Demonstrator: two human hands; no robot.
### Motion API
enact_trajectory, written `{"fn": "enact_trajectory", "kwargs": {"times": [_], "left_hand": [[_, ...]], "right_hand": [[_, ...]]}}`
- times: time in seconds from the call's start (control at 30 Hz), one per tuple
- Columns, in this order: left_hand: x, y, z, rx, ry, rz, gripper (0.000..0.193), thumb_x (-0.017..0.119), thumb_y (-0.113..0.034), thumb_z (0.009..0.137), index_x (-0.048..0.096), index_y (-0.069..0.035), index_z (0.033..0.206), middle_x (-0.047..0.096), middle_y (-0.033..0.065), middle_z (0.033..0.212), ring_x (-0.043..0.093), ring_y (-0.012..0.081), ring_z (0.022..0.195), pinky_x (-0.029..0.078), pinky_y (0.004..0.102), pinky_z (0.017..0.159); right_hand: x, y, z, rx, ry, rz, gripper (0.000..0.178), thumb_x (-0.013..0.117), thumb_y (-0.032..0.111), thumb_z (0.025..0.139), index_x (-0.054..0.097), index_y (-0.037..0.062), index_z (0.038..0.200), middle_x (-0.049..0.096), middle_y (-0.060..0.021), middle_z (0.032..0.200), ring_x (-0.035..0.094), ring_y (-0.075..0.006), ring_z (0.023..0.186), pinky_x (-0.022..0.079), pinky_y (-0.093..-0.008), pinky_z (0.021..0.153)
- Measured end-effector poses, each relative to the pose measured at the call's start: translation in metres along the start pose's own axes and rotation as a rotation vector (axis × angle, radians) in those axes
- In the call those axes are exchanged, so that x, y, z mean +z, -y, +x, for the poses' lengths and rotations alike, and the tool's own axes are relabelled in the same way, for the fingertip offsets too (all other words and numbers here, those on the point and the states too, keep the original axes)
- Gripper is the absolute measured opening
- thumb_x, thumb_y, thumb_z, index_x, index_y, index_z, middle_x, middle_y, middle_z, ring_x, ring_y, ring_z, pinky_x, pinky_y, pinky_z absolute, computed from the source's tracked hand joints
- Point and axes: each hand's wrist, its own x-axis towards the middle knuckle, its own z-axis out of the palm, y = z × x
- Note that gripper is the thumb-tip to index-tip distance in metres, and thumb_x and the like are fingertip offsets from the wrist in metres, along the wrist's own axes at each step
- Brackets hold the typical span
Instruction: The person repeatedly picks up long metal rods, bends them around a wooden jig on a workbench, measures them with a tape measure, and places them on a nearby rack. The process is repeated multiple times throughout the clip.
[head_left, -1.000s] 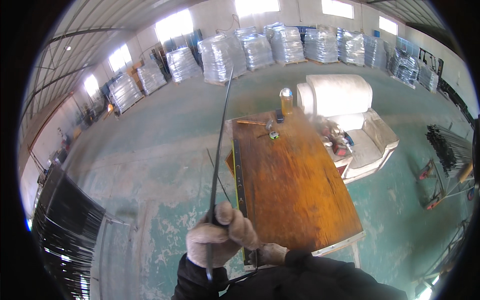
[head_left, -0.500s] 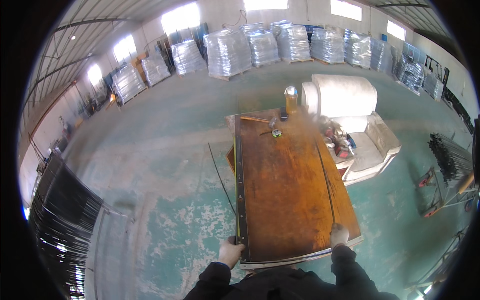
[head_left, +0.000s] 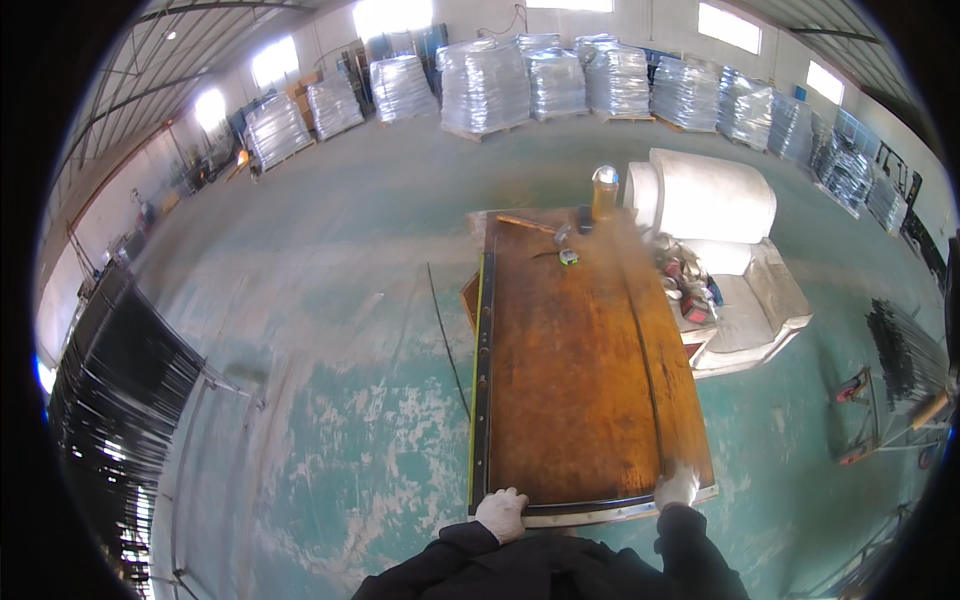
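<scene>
A wooden-topped workbench (head_left: 580, 400) with metal-trimmed edges stands in front of me. My left hand (head_left: 502, 515), in a pale glove, rests on its near left corner with the fingers laid over the edge, holding nothing visible. A dark metal strip with holes (head_left: 484, 400) and a yellow line run along the bench's left side. On the right side lies a long thin dark rod (head_left: 645, 370). My right hand (head_left: 678, 487), also gloved and blurred by motion, is closed at the rod's near end, close to the near right corner.
A tape measure (head_left: 568, 257), a wooden-handled hammer (head_left: 527, 224) and a bottle of amber liquid (head_left: 604, 195) are at the bench's far end. Beside it stands a worn armchair (head_left: 735, 290) with power tools (head_left: 690, 290) near it. Another rod (head_left: 443, 330) extends left; bundled black rods (head_left: 110, 390) stand farther left.
My left hand has moved right, from the left edge strip onto the near corner, and its fingers have loosened. The right hand has shifted slightly toward me. The whole view has turned a little left.
</scene>
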Motion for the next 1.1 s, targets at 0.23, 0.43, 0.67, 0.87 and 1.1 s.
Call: {"fn": "enact_trajectory", "kwargs": {"times": [0.23, 0.43, 0.67, 0.87, 1.1], "left_hand": [[0.007, -0.001, 0.001, 0.084, -0.061, 0.012, 0.023, 0.074, -0.016, 0.092, 0.086, -0.013, 0.111, 0.079, 0.0155, 0.114, 0.078, 0.0372, 0.114, 0.063, 0.0551, 0.100], [0.009, 0.007, 0.001, 0.082, -0.035, 0.120, 0.021, 0.074, -0.020, 0.094, 0.087, -0.014, 0.108, 0.081, 0.0124, 0.109, 0.079, 0.0341, 0.113, 0.062, 0.0526, 0.099], [0.000, 0.009, 0.000, 0.058, 0.052, 0.088, 0.023, 0.073, -0.022, 0.093, 0.088, -0.013, 0.108, 0.083, 0.0131, 0.111, 0.079, 0.0352, 0.113, 0.062, 0.0522, 0.101], [0.003, 0.012, 0.004, 0.076, 0.035, 0.046, 0.023, 0.073, -0.023, 0.092, 0.087, -0.012, 0.106, 0.084, 0.0149, 0.109, 0.080, 0.0370, 0.112, 0.063, 0.0547, 0.100], [0.014, 0.014, 0.003, 0.056, 0.038, 0.053, 0.023, 0.073, -0.023, 0.092, 0.086, -0.011, 0.106, 0.084, 0.0153, 0.110, 0.080, 0.0376, 0.112, 0.063, 0.0547, 0.099]], "right_hand": [[0.003, -0.033, -0.004, 0.007, -0.024, 0.073, 0.041, 0.083, 0.015, 0.096, 0.083, 0.0032, 0.135, 0.079, -0.0253, 0.134, 0.070, -0.0470, 0.133, 0.055, -0.0572, 0.119], [-0.001, -0.027, -0.013, -0.039, 0.017, 0.069, 0.038, 0.085, 0.013, 0.095, 0.084, 0.0021, 0.132, 0.081, -0.0238, 0.129, 0.072, -0.0461, 0.129, 0.056, -0.0560, 0.116], [0.001, -0.032, -0.020, -0.052, -0.029, 0.060, 0.037, 0.087, 0.014, 0.093, 0.085, 0.0024, 0.129, 0.083, -0.0228, 0.120, 0.074, -0.0461, 0.122, 0.059, -0.0569, 0.111], [0.007, -0.041, -0.015, -0.035, 0.007, 0.015, 0.037, 0.087, 0.015, 0.093, 0.084, 0.0031, 0.128, 0.083, -0.0238, 0.120, 0.074, -0.0464, 0.122, 0.058, -0.0583, 0.110], [0.002, -0.032, -0.010, -0.004, 0.038, 0.009, 0.039, 0.087, 0.015, 0.091, 0.084, 0.0026, 0.128, 0.084, -0.0256, 0.122, 0.077, -0.0483, 0.124, 0.061, -0.0574, 0.111]]}}
